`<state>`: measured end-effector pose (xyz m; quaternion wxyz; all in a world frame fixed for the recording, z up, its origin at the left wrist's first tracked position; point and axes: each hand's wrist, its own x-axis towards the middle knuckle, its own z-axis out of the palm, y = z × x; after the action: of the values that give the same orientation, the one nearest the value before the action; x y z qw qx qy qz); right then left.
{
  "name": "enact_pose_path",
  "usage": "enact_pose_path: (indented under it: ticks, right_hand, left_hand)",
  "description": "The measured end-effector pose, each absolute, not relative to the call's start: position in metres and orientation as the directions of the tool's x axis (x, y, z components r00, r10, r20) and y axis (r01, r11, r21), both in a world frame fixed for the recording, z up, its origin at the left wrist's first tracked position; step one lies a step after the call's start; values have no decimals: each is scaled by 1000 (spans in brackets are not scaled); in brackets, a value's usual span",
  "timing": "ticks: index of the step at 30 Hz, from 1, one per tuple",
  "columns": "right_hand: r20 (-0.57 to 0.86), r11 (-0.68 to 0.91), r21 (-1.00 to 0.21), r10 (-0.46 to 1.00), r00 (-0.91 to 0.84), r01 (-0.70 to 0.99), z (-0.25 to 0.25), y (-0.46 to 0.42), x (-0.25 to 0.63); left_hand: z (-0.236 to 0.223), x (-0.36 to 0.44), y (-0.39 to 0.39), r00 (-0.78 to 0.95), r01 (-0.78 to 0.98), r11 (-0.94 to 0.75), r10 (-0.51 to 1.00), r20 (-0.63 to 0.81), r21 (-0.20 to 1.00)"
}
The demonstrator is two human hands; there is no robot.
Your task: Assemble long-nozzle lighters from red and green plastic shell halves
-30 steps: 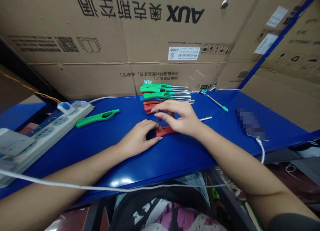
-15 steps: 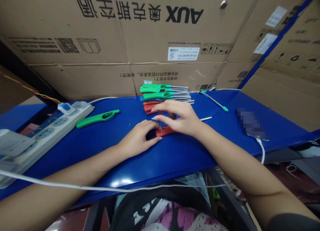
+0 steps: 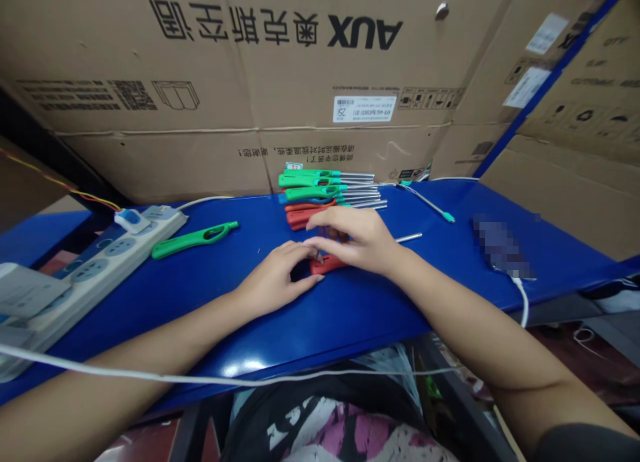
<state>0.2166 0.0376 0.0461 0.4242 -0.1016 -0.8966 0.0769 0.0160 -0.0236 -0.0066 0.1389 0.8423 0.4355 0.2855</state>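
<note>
In the head view, a red lighter (image 3: 327, 265) is seen lying flat between the hands, its long axis set across the person's front. Its rounded butt is turned to the left hand (image 3: 273, 275), and its metal tube (image 3: 411, 237) is pointed rightward and slightly away. The butt is bracketed by the left thumb and forefinger, which are parted only by the handle's width. The lighter's middle is covered by the right hand (image 3: 365, 241), so both hands are close, with the left nearest the butt. The right fingers are curled towards the thumb, and a slim tool (image 3: 317, 254) appears to be pinched there, upright over the butt; its upper part is hidden.

The handle is formed in smooth, dull red plastic; the tube is straight and shiny. Just beyond, more lighters (image 3: 310, 179) are piled, with green, blue, orange and red handles. To the left, a green handle (image 3: 183, 244) with an oval opening is laid near a white power strip (image 3: 113, 265). The glossy blue tabletop (image 3: 350, 322) is backed by creased, printed cardboard (image 3: 200, 139).
</note>
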Motion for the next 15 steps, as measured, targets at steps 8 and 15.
enact_pose_path:
  ticks: [8, 15]
  right_hand:
    - [669, 901, -434, 332, -665, 13, 50, 35, 215]
    - [720, 963, -242, 257, -645, 114, 46, 37, 216]
  left_hand:
    - [-3, 18, -24, 458, 641, -587, 809, 368, 495]
    - [-4, 17, -24, 452, 651, -577, 817, 358, 493]
